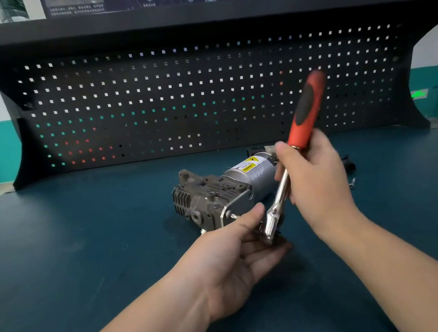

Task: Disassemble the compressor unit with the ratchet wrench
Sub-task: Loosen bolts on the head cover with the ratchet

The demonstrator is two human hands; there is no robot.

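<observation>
The compressor unit point(223, 192) lies on its side on the dark blue-green surface point(81, 245), in front of the black pegboard point(200, 94); its finned grey head points to the left and its silver motor cylinder, bearing a yellow warning label, points to the right and away from the viewer. In front of the compressor unit and raised off the surface, the ratchet wrench point(291, 160) is held slanting, its red and black handle up and to the right, its chrome head down and to the left; the right hand point(314, 176) grips it with fingers curled round the chrome shaft just below the handle; the left hand point(235, 258) has thumb and fingers closed on the wrench head, pinching around it, though what sits at the head is hidden by the fingers. The left thumb lies just beside the compressor unit's near end plate, where a bolt sticks out; whether they touch I cannot tell. To the right of the compressor unit, well apart on the surface, lies a small loose bolt point(352, 182); behind the right hand a black connector point(348, 162) rests on the surface.
</observation>
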